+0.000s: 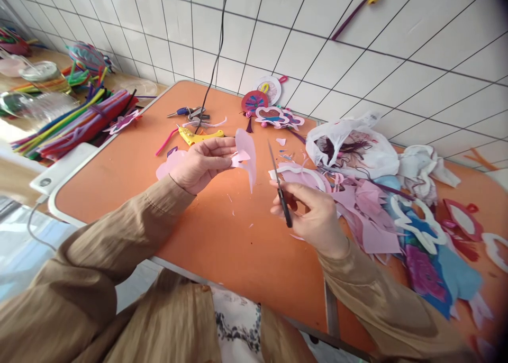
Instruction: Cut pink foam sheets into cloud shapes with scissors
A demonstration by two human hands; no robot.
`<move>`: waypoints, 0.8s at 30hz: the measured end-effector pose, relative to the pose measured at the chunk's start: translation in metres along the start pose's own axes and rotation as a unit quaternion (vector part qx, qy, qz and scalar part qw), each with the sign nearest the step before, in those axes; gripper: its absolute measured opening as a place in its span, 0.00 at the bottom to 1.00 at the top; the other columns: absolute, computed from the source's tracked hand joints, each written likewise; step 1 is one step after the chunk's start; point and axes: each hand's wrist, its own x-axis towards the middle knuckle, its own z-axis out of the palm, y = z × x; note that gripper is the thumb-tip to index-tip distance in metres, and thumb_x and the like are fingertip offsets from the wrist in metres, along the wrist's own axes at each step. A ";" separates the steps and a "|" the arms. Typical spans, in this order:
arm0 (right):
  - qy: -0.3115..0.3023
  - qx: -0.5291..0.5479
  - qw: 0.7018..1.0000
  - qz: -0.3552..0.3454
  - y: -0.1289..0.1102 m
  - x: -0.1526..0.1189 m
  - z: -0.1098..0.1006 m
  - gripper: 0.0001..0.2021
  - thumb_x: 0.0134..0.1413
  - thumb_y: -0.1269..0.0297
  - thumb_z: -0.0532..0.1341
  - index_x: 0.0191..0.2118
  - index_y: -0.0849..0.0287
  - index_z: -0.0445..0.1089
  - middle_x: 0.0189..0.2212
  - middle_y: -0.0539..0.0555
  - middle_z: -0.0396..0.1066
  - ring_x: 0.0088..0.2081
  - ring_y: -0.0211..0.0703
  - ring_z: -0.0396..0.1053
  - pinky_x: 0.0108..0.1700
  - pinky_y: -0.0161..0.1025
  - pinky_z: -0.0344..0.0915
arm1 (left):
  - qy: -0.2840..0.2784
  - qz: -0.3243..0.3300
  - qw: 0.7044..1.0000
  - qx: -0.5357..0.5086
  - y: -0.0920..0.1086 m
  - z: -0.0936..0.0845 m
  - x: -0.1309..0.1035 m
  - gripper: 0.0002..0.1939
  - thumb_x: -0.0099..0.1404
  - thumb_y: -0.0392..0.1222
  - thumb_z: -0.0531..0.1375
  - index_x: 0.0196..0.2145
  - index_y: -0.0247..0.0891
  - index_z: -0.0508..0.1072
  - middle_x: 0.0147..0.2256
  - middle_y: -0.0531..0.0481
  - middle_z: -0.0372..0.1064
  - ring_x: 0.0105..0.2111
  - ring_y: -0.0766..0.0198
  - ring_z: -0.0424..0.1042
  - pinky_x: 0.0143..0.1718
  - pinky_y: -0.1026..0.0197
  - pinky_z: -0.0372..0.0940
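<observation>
Between the thumb and fingers of my left hand [206, 162] is a thin, curled piece of pink sheet [247, 159] with a cut-out edge, held above the table. My right hand [313, 212] is closed around a pair of scissors [282, 201] with dark handles, its blade pointing up and away from me. A gap separates the scissors from the pink sheet. Behind my left hand lie a yellow glue gun [198, 136] and another pink piece [169, 164]. White-edged pink pieces [304, 177] lie just beyond my right hand.
Pink scraps [373, 220], white cloud-shaped frames [416, 223] and blue fabric [456, 273] crowd the right side. A white plastic bag [357, 146] stands near the tiled wall. Decorated charms [256, 102] rest at the back. Pipe cleaners [79, 127] are heaped at left. A black cord [218, 51] hangs down.
</observation>
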 end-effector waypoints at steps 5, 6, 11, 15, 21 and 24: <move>0.015 0.042 0.996 0.079 0.008 -0.001 0.005 0.16 0.59 0.61 0.67 0.52 0.56 0.72 0.30 0.51 0.75 0.29 0.43 0.74 0.31 0.40 0.74 | -0.021 0.009 1.000 0.021 -0.001 0.003 -0.001 0.18 0.45 0.33 0.75 0.37 0.42 0.85 0.37 0.48 0.83 0.44 0.50 0.82 0.53 0.48 0.72; 0.024 0.049 0.995 0.081 0.010 -0.001 0.006 0.17 0.58 0.59 0.68 0.52 0.55 0.71 0.30 0.50 0.75 0.29 0.43 0.74 0.32 0.41 0.75 | -0.029 0.008 0.999 0.022 -0.001 0.004 -0.002 0.18 0.45 0.34 0.75 0.37 0.41 0.85 0.37 0.47 0.83 0.43 0.51 0.82 0.52 0.49 0.72; 0.083 0.057 0.993 0.068 0.018 0.005 0.000 0.18 0.60 0.58 0.67 0.54 0.52 0.68 0.36 0.52 0.77 0.35 0.46 0.79 0.40 0.45 0.78 | -0.088 -0.007 0.996 0.020 -0.005 0.009 -0.006 0.17 0.42 0.29 0.73 0.32 0.40 0.85 0.33 0.47 0.82 0.35 0.58 0.81 0.39 0.58 0.74; 0.107 0.088 0.985 0.099 0.026 0.014 -0.010 0.15 0.61 0.55 0.67 0.50 0.51 0.68 0.37 0.55 0.79 0.38 0.50 0.81 0.43 0.50 0.79 | -0.152 -0.022 0.987 0.046 -0.009 0.012 -0.010 0.15 0.43 0.27 0.72 0.31 0.39 0.85 0.30 0.47 0.82 0.31 0.62 0.79 0.37 0.62 0.73; 0.013 0.270 0.941 0.202 0.028 0.022 -0.012 0.22 0.48 0.50 0.75 0.43 0.54 0.69 0.28 0.50 0.77 0.30 0.47 0.80 0.39 0.47 0.78 | -0.219 -0.029 0.971 0.093 -0.018 0.010 -0.008 0.15 0.46 0.28 0.73 0.33 0.38 0.85 0.31 0.45 0.82 0.30 0.62 0.80 0.35 0.61 0.72; -0.026 0.299 0.925 0.233 0.026 0.021 -0.006 0.23 0.41 0.55 0.78 0.41 0.56 0.72 0.27 0.48 0.77 0.30 0.43 0.78 0.35 0.42 0.76 | -0.228 -0.034 0.967 0.110 -0.020 0.009 -0.006 0.14 0.46 0.28 0.72 0.33 0.38 0.86 0.30 0.45 0.82 0.29 0.62 0.79 0.35 0.61 0.72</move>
